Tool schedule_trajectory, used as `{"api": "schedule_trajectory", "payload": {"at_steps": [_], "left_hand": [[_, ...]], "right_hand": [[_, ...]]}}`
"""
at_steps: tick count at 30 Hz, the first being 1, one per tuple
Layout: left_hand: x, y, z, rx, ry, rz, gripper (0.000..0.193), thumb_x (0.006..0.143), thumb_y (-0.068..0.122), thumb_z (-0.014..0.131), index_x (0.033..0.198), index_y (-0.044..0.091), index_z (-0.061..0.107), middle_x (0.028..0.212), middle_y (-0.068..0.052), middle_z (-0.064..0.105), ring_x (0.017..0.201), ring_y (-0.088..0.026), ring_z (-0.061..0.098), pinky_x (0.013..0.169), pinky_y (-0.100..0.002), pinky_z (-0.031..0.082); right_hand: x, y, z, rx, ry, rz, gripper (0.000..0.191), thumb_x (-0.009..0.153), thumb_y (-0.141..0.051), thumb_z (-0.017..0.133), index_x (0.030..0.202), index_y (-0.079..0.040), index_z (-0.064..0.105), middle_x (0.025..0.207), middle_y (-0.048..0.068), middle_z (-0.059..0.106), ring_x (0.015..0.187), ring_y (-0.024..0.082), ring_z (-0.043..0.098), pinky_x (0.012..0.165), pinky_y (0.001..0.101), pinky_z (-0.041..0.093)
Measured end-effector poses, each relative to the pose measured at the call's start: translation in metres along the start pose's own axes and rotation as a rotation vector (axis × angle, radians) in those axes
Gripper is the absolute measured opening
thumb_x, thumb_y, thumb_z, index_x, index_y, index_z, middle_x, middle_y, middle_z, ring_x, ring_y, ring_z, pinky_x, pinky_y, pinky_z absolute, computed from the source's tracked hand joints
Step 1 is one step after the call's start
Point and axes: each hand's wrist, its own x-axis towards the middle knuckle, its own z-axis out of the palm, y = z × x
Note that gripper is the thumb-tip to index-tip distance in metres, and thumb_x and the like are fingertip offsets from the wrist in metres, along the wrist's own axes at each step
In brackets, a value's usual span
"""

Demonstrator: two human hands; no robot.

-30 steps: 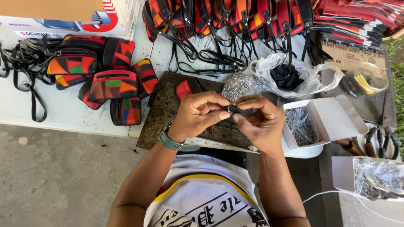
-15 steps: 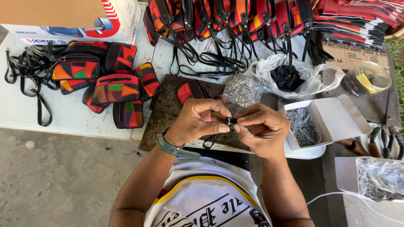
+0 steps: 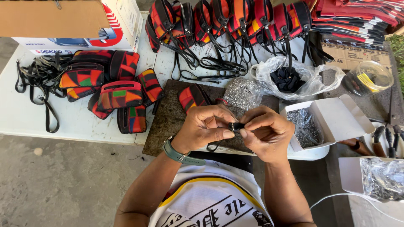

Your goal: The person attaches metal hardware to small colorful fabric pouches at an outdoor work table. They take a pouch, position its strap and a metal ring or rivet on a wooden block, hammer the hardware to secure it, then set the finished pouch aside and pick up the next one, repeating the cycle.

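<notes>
While hovering over a rough stone slab [image 3: 168, 122], both hands [image 3: 235, 128] pinch a small black strap piece [image 3: 234, 125]

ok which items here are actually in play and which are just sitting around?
In play: left hand, right hand, small black part pinched between them, dark board beneath.
Idle: patchwork pouches, open white box, clear bag, pliers.

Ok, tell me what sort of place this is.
Probably a small bag-making workbench: patchwork pouches heaped on the white table, boxes of small metal fittings, pliers alongside.
</notes>
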Motion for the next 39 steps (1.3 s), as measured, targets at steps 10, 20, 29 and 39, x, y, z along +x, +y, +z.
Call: {"api": "schedule_trajectory", "payload": {"at_steps": [10, 20, 29, 39], "left_hand": [[-0.001, 0.003, 0.016, -0.137, 0.039, 0.269, 0.025, 0.093, -0.005, 0.076, 0.116, -0.003, 0.068, 0.12, -0.01, 0.067, 0.099, -0.01, 0.062, 0.084, -0.025, 0.056], [-0.015, 0.008, 0.008, 0.073, 0.104, 0.17, 0.032, 0.088, -0.002, 0.085, 0.115, -0.003, 0.068, 0.103, -0.009, 0.07, 0.083, -0.006, 0.058, 0.067, -0.02, 0.046], [-0.011, 0.016, 0.006, 0.266, 0.124, 0.387, 0.022, 0.091, -0.003, 0.082, 0.108, 0.0, 0.068, 0.111, -0.009, 0.071, 0.097, -0.012, 0.07, 0.082, -0.025, 0.057], [-0.006, -0.004, 0.008, -0.33, 0.103, 0.182, 0.025, 0.095, -0.004, 0.077, 0.117, -0.003, 0.065, 0.113, -0.011, 0.068, 0.107, -0.017, 0.071, 0.097, -0.033, 0.062]], "right_hand": [[-0.002, 0.001, 0.002, 0.064, -0.02, 0.034, 0.018, 0.088, 0.007, 0.08, 0.093, -0.001, 0.065, 0.106, 0.014, 0.067, 0.091, 0.014, 0.068, 0.079, 0.024, 0.058], [-0.001, 0.004, 0.0, 0.168, -0.027, 0.167, 0.023, 0.086, 0.008, 0.081, 0.101, -0.001, 0.066, 0.11, 0.015, 0.068, 0.096, 0.015, 0.068, 0.085, 0.0259, 0.058], [-0.002, 0.013, -0.001, 0.274, -0.057, 0.314, 0.015, 0.091, 0.005, 0.078, 0.099, 0.0, 0.067, 0.108, 0.016, 0.069, 0.096, 0.016, 0.067, 0.083, 0.0281, 0.056], [-0.002, 0.014, 0.004, 0.056, -0.025, 0.105, 0.019, 0.088, 0.004, 0.079, 0.096, -0.002, 0.063, 0.107, 0.014, 0.067, 0.09, 0.011, 0.063, 0.078, 0.0224, 0.052]]}}
